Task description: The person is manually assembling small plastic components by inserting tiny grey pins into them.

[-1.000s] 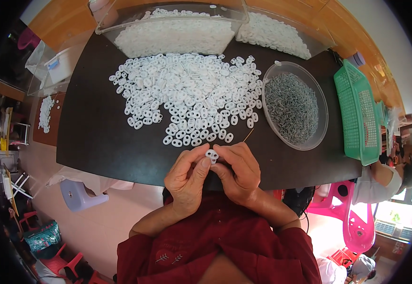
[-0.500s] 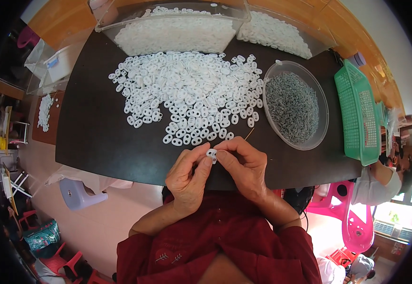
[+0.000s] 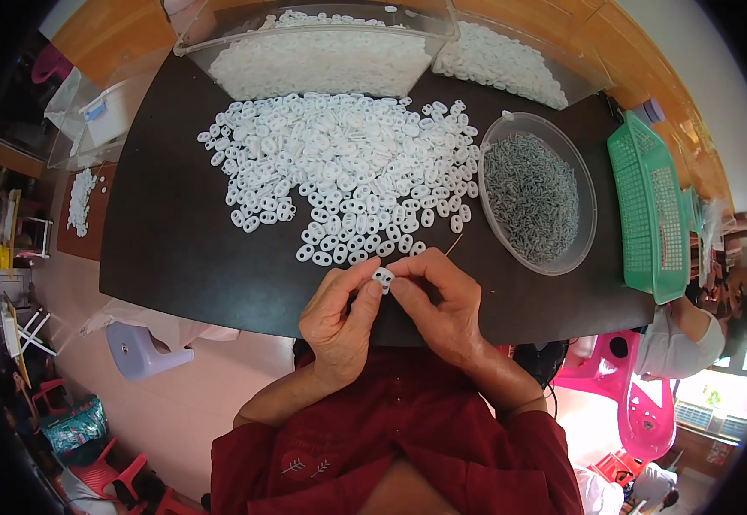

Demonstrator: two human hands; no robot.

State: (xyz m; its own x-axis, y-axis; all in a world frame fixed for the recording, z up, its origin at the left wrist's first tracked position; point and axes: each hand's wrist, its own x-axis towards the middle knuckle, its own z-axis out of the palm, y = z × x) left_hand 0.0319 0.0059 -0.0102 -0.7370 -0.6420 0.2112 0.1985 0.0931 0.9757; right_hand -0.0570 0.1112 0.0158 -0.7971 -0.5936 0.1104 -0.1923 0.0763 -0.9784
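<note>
Small white plastic piece [image 3: 383, 277] between fingertips. White plastic pieces [image 3: 347, 167] heaped on matte black desk [image 3: 176, 249]. Far: clear bins [image 3: 322, 39] filled white. Right: clear round bowl [image 3: 541, 193] holding grey metal bits. Far right: green mesh-pattern basket [image 3: 648, 206]. Dark red sleeves [image 3: 390, 438], small pale leaf embroidery. Beyond desk: orange-brown wood surface [image 3: 107, 34]. Lower right: pink plastic chair [image 3: 622, 399]. Left: pale lavender stool [image 3: 137, 352].

Spread across a dark table [image 3: 176, 257]: a heap of white plastic rings [image 3: 347, 163], with a clear round bowl [image 3: 581, 225] of small grey parts just right. Far side, two clear bins [image 3: 322, 43] of white pieces. Far right, a green mesh basket [image 3: 648, 215]; near left, a pale stool [image 3: 137, 352].
</note>
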